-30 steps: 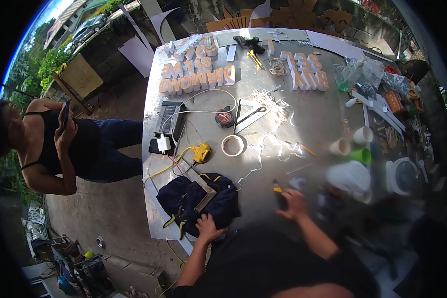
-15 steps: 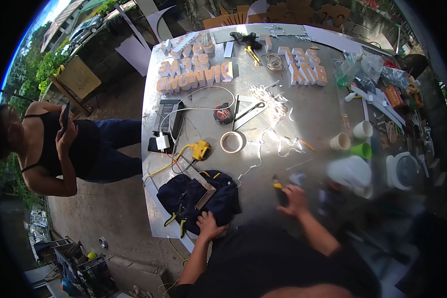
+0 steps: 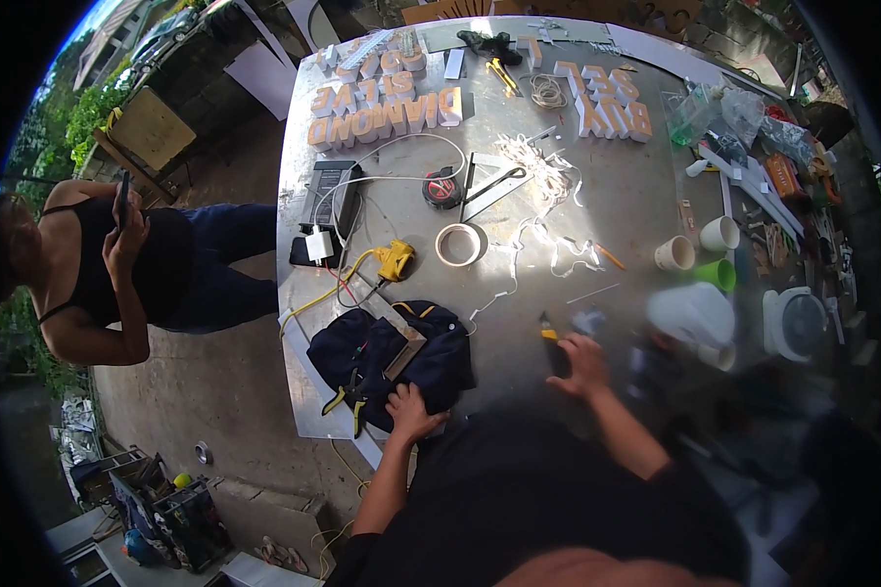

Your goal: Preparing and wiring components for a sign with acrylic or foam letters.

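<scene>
My left hand lies with spread fingers on the near edge of a bunched dark blue cloth. A grey metal bar rests on that cloth, and yellow-and-black pliers lie at its left edge. Over on the right, my right hand leans on the table, thumb and fingers apart around the dark handle of a yellow-and-black hand tool. Its exact kind is unclear, and no firm grip shows. A thin pale rod lies beyond this hand.
The metal table carries block letters, a tape measure, a tape roll, a yellow power tool, tangled white cord, cups and a white tub. A person with a phone stands left.
The view has shifted, so the table and its things sit slightly higher in the picture. Both my hands keep their places on the cloth and beside the tool.
</scene>
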A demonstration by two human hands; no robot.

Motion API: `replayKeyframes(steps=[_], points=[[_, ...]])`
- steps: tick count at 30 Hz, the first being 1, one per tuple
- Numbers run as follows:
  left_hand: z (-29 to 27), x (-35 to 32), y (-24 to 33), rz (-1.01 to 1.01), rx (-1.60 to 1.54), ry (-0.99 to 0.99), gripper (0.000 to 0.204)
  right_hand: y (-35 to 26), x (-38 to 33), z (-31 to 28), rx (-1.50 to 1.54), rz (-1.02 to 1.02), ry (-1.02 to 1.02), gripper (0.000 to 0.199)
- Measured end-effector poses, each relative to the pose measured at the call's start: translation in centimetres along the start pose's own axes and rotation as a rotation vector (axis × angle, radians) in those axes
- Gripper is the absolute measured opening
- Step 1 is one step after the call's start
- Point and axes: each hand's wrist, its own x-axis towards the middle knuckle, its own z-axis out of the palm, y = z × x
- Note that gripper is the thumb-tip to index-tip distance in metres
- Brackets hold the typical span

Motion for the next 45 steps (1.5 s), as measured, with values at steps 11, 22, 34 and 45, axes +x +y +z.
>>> replayKeyframes(steps=[11,22,34,45], points=[[0.1,-0.2,-0.2,0.003,-0.002,-0.003,0.101,-0.3,0.1,0.1,-0.035,-0.045,0.085,0.081],[0.1,-0.1,-0.1,0.014,-0.007,0.023,0.1,0.0,0.2,0.3,-0.021,-0.041,0.084,0.083],[-0.5,0.1,-0.1,-0.009,-0.001,-0.068,0.107,0.0,0.0,0.1,0.004,-0.035,0.086,0.083],[-0.7,1.1,-0.8,-0.028,-0.016,-0.15,0.119,0.0,0.0,-0.1,0.009,-0.04,0.128,0.079]])
